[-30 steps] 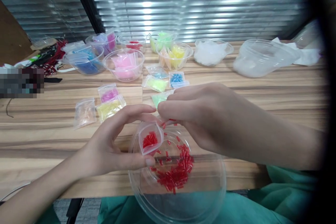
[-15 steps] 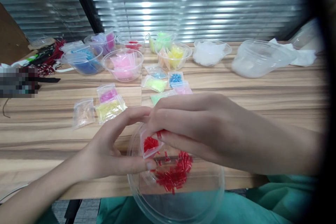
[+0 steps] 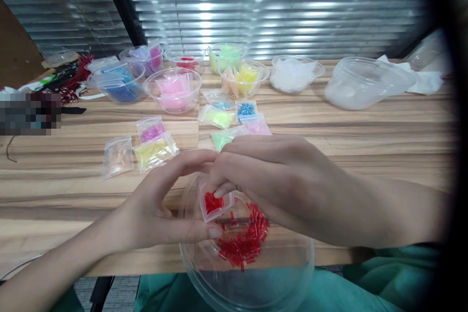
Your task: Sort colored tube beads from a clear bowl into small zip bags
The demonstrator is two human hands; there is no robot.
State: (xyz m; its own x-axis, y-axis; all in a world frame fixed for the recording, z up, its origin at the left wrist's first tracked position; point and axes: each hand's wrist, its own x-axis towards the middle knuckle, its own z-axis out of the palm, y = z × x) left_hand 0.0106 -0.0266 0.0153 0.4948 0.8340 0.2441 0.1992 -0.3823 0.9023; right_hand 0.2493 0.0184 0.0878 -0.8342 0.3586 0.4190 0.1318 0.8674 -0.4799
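Observation:
A small clear bag (image 3: 215, 208) with red pieces in it is held over a large clear bowl (image 3: 292, 273). My left hand (image 3: 164, 204) grips the bag between thumb and fingers at its left side. My right hand (image 3: 270, 180) is closed at the bag's mouth, its fingertips at the red pieces inside; whether they pinch any is too small to tell. Short red tube pieces (image 3: 243, 248) lie in a curved heap in the bowl, which sits at the table's front edge.
Small bags of yellow (image 3: 153, 153), peach (image 3: 117, 156) and blue (image 3: 246, 109) pieces lie on the wooden table (image 3: 347, 146). Behind stand clear bowls with pink (image 3: 173, 92), blue and yellow packets. Stacked clear bowls (image 3: 358, 83) are at the back right.
My right fingertips have shifted slightly and now reach into the bag's opening. The red piece seen between them earlier no longer shows there. The bag's mouth looks wider.

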